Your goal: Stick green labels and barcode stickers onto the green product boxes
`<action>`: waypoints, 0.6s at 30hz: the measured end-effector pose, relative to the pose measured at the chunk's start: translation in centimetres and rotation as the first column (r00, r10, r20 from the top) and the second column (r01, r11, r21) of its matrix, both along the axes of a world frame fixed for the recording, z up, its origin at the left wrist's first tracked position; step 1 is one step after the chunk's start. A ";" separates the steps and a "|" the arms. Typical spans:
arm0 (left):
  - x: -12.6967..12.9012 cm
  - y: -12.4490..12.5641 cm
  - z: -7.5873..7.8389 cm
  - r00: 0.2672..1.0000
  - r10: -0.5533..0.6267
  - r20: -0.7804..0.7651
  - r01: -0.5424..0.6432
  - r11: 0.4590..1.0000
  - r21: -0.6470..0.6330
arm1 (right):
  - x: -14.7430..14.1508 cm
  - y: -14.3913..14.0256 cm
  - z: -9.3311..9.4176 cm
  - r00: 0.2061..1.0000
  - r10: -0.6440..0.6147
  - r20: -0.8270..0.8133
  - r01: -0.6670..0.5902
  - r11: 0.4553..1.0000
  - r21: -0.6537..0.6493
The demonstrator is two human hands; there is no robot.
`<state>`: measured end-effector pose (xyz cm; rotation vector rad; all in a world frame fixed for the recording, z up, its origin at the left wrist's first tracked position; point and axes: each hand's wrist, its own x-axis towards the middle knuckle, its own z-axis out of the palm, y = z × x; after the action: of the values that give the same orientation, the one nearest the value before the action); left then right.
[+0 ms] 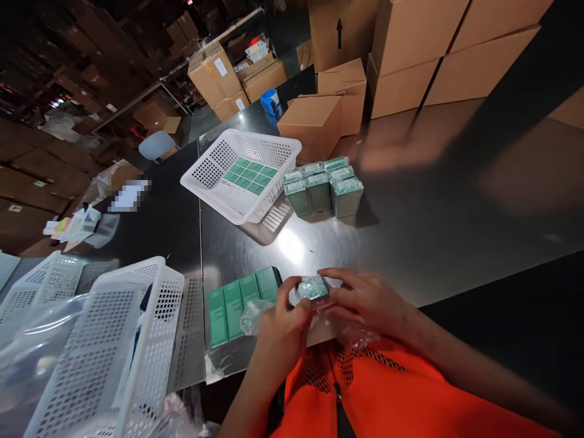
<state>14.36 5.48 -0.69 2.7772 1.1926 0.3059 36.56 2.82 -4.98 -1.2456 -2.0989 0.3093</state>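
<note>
At the near edge of the steel table (410, 225), the left hand (280, 331) and right hand (365, 301) meet around a small green box (312, 287) wrapped in clear film. The fingers of both hands are curled closed on it, thumbs and fingertips pinching its ends, with loose plastic wrap (250, 316) trailing just left. A row of 4 flat green boxes (241, 304) lies beside the left hand. Farther back, a stack of wrapped green packs (325, 185) stands next to a white basket (274, 149) holding more green boxes.
</note>
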 end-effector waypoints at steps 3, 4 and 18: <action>-0.1 0.0 -0.4 0.988 0.013 0.155 0.009 0.990 -0.140 | -0.1 0.1 0.0 0.970 0.012 -0.243 -0.052 0.986 -0.160; -0.1 0.0 -0.6 0.980 0.012 0.198 0.023 0.985 -0.171 | -0.1 0.1 0.1 0.942 -0.008 -0.337 -0.065 0.977 -0.204; 0.2 -0.9 -5.3 0.733 0.046 0.679 0.014 0.997 -0.082 | -2.5 0.4 0.3 0.564 -0.479 -0.673 -0.030 0.802 -0.596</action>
<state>14.56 4.59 -5.94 2.2219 0.9854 1.1333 34.01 3.19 -4.71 -1.3174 -1.0225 1.1909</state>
